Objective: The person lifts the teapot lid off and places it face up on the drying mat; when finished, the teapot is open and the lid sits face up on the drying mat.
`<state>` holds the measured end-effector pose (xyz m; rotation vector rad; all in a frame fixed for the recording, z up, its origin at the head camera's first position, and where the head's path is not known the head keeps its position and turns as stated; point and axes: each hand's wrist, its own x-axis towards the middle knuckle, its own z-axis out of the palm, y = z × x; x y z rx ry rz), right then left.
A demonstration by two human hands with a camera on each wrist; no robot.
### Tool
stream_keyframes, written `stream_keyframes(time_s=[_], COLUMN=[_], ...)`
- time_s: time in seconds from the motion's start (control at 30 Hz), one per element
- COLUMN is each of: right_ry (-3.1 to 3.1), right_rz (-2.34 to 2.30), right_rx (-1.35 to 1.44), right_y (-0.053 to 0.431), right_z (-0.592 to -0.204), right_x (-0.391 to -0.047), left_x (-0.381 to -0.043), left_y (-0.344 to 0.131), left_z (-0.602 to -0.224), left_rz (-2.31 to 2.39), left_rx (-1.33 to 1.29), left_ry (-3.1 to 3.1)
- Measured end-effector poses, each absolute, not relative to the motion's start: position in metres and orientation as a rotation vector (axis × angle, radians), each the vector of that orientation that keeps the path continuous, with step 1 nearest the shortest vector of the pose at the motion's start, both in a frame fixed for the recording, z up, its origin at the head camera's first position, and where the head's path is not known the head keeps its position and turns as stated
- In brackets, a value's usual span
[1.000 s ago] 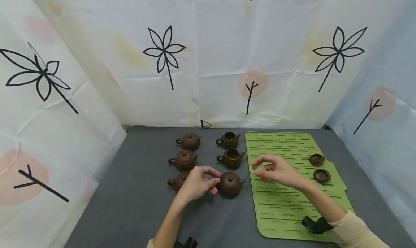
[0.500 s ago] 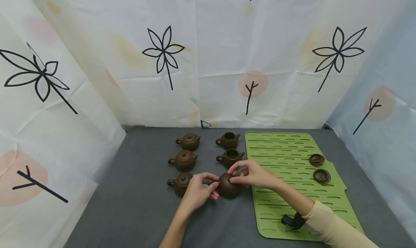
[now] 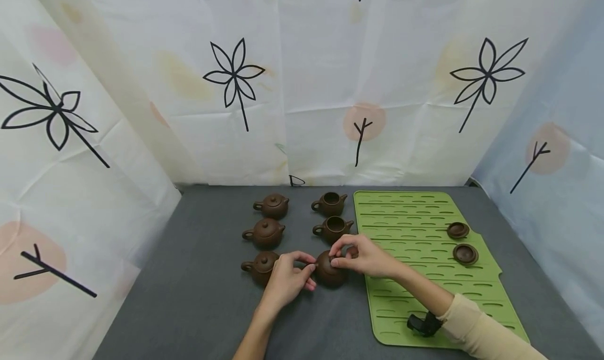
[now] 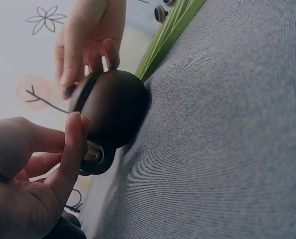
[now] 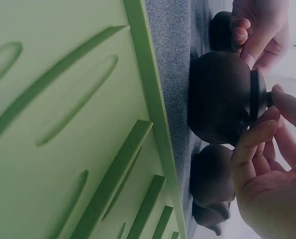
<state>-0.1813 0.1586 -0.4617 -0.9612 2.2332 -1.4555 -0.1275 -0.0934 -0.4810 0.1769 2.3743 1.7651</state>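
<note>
A dark brown teapot stands on the grey cloth, nearest the person in its row. The left hand pinches its handle between thumb and fingers. From the other side the right hand pinches the small knob of the lid, with more fingers near the spout, which is mostly hidden. The lid sits at the teapot's mouth; whether it is slightly raised I cannot tell. Close beside the left hand is a lidded teapot, partly covered by it.
Two lidded teapots stand farther back on the left. Behind the held teapot are two lidless ones. A green ridged mat lies to the right, bearing two lids. A patterned curtain closes the back.
The right hand has moved left from above the green mat to the teapot and taken the lid's knob. The left hand has stayed at the handle.
</note>
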Motion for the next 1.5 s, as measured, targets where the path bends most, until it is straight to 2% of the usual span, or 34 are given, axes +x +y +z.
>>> stream_keyframes(time_s=[0.43,0.87,1.27,1.5], right_ry=[2.227,2.246,2.251,2.105], right_rz=[-1.632,-1.672,-1.69,-1.797], right_rx=[-0.941,-0.854,-0.81,-0.739], right_y=[0.18,0.237,0.287,0.316], right_z=[-0.439,-0.421,-0.42,-0.425], right_x=[-0.169,-0.157,-0.146,-0.152], left_x=[-0.127,-0.127,-0.127,-0.127], left_y=[-0.093,-0.094,-0.095,-0.095], left_z=[-0.481,-0.481,-0.482,-0.481], left_rz=[1.764,1.754,1.737,1.728], left_rx=[0.17,0.155,0.166,0.186], left_ry=[2.396,2.396,2.412,2.416])
